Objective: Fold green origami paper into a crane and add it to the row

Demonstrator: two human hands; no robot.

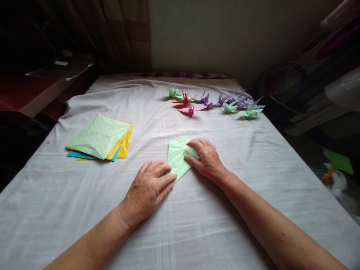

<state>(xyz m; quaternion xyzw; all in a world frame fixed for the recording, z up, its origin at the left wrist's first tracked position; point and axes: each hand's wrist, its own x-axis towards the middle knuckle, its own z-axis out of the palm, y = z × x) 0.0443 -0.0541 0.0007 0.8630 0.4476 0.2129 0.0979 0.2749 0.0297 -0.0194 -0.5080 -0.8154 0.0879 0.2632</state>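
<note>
A folded light green paper (177,156) lies on the white cloth in front of me. My left hand (149,189) rests flat with fingers stretched, its fingertips pressing the paper's lower corner. My right hand (206,157) lies over the paper's right side, fingers extended and pressing down on a fold. Neither hand lifts the paper.
A stack of square sheets (101,138), light green on top with yellow and blue beneath, sits at the left. Several folded paper cranes (219,102) in green, red, pink and purple stand at the far right. The white cloth (197,225) covers the table. Dark furniture flanks both sides.
</note>
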